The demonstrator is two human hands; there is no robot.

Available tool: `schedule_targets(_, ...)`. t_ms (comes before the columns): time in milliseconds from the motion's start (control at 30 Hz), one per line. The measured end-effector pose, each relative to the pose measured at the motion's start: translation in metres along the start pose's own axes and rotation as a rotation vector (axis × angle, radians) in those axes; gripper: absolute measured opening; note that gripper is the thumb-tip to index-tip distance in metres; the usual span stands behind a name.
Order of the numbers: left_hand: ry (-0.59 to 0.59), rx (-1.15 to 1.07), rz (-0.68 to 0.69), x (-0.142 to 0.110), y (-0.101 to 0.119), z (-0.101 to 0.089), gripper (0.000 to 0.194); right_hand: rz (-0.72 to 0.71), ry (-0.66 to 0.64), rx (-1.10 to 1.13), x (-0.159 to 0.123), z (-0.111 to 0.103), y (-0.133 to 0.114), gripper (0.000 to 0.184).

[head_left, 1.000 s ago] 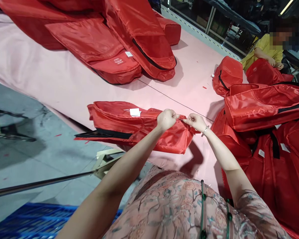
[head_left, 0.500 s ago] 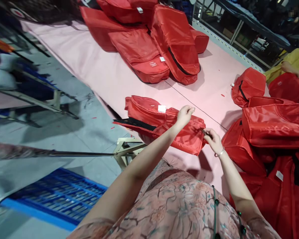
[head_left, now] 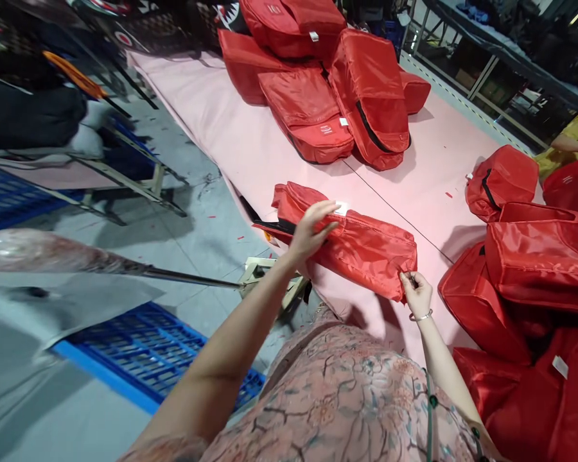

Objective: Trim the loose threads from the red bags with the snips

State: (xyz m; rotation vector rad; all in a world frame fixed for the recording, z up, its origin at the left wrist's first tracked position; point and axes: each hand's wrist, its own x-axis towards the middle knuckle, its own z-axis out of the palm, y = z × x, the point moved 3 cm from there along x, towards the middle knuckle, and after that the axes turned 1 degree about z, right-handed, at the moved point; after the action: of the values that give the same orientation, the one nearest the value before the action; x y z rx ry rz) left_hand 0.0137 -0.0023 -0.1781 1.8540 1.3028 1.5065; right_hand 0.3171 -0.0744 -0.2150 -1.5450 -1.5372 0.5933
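Note:
A red fabric bag [head_left: 366, 247] lies on its side along the near edge of the pink-covered table, its white tag and a black-lined opening toward the left. Over its left part, my left hand [head_left: 312, 234] has its fingers stretched and thumb apart; whether it presses on the fabric is hard to tell. My right hand [head_left: 418, 296] is closed at the bag's right end, fingertips at the corner. A small dark tool, which looks like thread snips [head_left: 413, 280], is in that hand, mostly hidden by the fingers.
Several red bags [head_left: 313, 109] are piled at the back of the pink table [head_left: 187, 96], with more bags [head_left: 544, 256] on the right. A blue slatted crate [head_left: 144, 359] and a plastic-wrapped pole [head_left: 101, 260] are at left. A person in a yellow sleeve [head_left: 575, 138] is at far right.
My left hand has moved left along the bag and its fingers have spread. My right hand has come onto the bag's corner. The bag's flap has closed somewhat, and the view has shifted left.

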Motion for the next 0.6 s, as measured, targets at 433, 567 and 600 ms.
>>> schedule_targets(433,-0.002,0.427,0.054,-0.063,-0.067,-0.034,0.029,0.036,0.044,-0.027,0.005,0.011,-0.012,0.036)
schedule_targets(567,0.037,0.472,0.139,-0.017,-0.03,-0.03,0.026,0.078,0.1,0.254,0.03,-0.021,-0.013,0.033)
schedule_targets(600,0.028,0.455,0.166,0.0,-0.018,-0.028,0.025,0.111,0.114,0.317,0.037,-0.031,-0.01,0.033)
